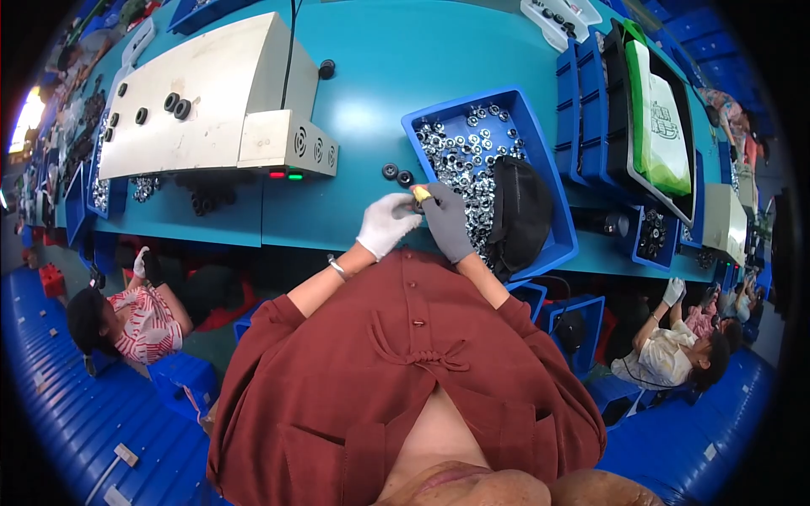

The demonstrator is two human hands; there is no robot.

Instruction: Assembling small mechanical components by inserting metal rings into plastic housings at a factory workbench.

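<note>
My left hand (388, 224), in a white glove, and my right hand (448, 223), in a grey glove, meet at the table's near edge. Fingers of both are closed together around something small and dark, mostly hidden between them. A yellow patch (421, 194) shows at the right hand's fingertips; whether it is tape or bare glove, I cannot tell. Just beyond lie two black wheel-like rings (390, 171) on the table. Beside my right hand stands a blue bin (530, 110) holding many shiny metal parts (460, 169), with a black cloth bag (521, 211) lying over its right part.
A cream machine (194, 93) with several black rings on top fills the left of the teal table (380, 51). Stacked blue trays (582, 118) and a dark crate with a green-white bag (660, 126) stand at right. Other people (675, 346) sit to both sides.
</note>
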